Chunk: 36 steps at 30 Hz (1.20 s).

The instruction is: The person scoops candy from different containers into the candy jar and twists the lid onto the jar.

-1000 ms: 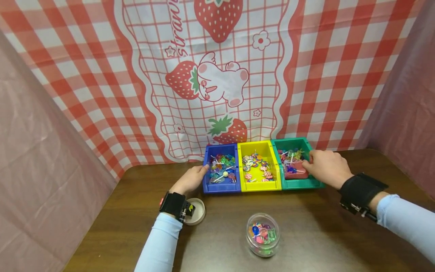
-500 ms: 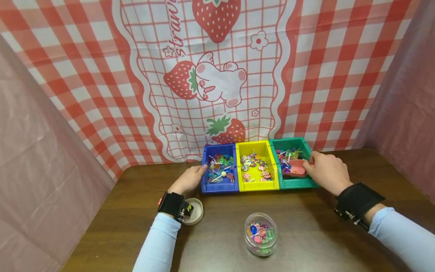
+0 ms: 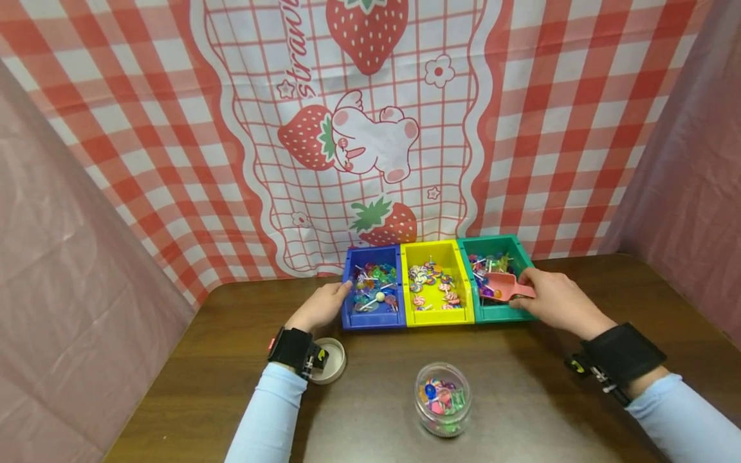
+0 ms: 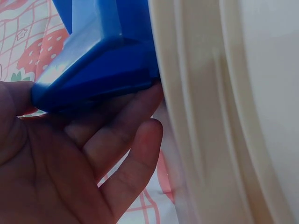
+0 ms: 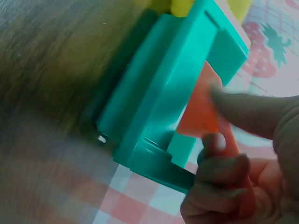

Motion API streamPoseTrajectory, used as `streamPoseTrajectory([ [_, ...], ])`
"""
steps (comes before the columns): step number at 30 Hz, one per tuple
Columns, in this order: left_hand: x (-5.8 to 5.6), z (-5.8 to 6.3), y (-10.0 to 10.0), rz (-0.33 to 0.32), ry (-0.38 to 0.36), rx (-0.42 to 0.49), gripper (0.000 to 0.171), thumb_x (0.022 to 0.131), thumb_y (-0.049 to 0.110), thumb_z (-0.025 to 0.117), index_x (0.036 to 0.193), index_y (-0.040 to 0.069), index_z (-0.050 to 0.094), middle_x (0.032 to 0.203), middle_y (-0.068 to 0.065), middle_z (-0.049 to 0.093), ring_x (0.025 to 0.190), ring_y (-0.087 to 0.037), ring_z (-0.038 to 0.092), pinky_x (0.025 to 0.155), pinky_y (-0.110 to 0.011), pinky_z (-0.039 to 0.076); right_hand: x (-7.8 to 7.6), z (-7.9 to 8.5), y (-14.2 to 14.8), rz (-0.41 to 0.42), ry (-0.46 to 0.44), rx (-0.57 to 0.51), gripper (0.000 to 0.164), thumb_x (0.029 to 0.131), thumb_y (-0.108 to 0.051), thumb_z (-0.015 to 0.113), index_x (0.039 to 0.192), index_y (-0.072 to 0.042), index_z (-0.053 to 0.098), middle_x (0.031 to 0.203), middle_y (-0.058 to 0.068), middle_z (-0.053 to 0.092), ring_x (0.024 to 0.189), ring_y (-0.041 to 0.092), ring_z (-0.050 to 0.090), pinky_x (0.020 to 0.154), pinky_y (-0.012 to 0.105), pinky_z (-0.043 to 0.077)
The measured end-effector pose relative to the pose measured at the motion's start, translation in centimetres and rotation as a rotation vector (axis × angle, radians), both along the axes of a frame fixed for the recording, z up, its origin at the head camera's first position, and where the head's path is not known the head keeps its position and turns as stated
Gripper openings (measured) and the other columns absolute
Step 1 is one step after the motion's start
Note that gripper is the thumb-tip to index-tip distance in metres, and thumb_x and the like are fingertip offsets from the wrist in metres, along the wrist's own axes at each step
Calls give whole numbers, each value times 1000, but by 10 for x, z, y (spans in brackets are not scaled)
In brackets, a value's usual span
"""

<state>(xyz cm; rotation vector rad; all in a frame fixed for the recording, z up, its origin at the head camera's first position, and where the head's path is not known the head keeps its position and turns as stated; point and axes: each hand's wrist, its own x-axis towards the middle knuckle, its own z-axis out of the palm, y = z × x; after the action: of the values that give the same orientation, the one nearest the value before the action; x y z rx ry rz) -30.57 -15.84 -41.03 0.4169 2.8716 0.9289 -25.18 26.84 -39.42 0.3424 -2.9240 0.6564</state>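
My right hand (image 3: 561, 301) grips the handle of a pink scoop (image 3: 502, 286), whose bowl sits inside the green bin (image 3: 506, 313) among small candies. In the right wrist view the thumb and curled fingers close round the scoop (image 5: 201, 105). At the left, my left hand (image 3: 320, 307) holds the side of the blue bin (image 3: 375, 321). Seen from the left wrist, the thumb lies at one edge of the blue bin (image 4: 107, 70) and the fingers reach beneath it. Between them stands a yellow bin (image 3: 441, 316) with swirl lollipops.
A clear jar (image 3: 442, 427) of mixed candies stands open on the wooden table (image 3: 370, 379) in front of the bins. A whitish round lid (image 3: 334, 361) lies beside my left wrist. A red-checked cloth (image 3: 556, 128) hangs behind the bins.
The scoop has tilted up in the green bin, so its bowl and handle now show, with candies at its edge. My right hand has turned with it. My left hand stays at the blue bin.
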Motion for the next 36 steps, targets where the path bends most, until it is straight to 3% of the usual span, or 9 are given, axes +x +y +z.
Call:
streamPoseTrajectory([
  [10, -4, -3, -1, -2, 9, -3, 50, 109, 34, 33, 134, -1, 59, 132, -20, 60, 126, -34, 54, 108, -48, 37, 0, -1, 1, 98, 133, 85, 24, 86, -23, 79, 92, -1, 71, 67, -1, 49, 63, 20, 46, 57, 34, 39],
  [14, -3, -2, -1, -13, 17, -12, 49, 110, 33, 33, 133, -1, 59, 132, -21, 60, 126, -34, 54, 107, -48, 37, 1, -4, -2, 96, 158, 118, 23, 89, -20, 76, 96, 1, 71, 71, 1, 54, 64, 21, 49, 58, 38, 44],
  [20, -3, -2, -3, -10, 24, -10, 51, 110, 34, 33, 133, -3, 59, 132, -21, 60, 127, -35, 53, 108, -48, 37, 4, -16, -14, 63, 279, 180, 23, 91, -16, 73, 95, 6, 64, 74, 9, 56, 60, 23, 53, 57, 47, 53],
  [23, -3, -1, -2, -7, 20, -6, 51, 110, 34, 33, 133, -3, 59, 131, -22, 60, 127, -35, 53, 108, -48, 37, 4, -16, -15, 47, 267, 165, 24, 92, -16, 72, 96, 6, 64, 73, 8, 54, 60, 23, 51, 56, 46, 51],
  [31, -1, 0, -1, 3, 9, -8, 50, 110, 34, 33, 133, -2, 59, 132, -21, 60, 127, -34, 53, 108, -48, 37, 2, -8, -4, 42, 135, 80, 20, 96, -19, 68, 92, 0, 65, 66, 1, 43, 63, 21, 45, 58, 38, 39],
  [36, 0, 0, 0, 7, -3, -2, 50, 110, 34, 33, 135, -2, 58, 133, -20, 59, 127, -34, 53, 108, -48, 36, 2, -7, -3, 18, 119, 44, 22, 96, -20, 67, 95, 1, 64, 66, 1, 42, 61, 21, 43, 56, 36, 36],
])
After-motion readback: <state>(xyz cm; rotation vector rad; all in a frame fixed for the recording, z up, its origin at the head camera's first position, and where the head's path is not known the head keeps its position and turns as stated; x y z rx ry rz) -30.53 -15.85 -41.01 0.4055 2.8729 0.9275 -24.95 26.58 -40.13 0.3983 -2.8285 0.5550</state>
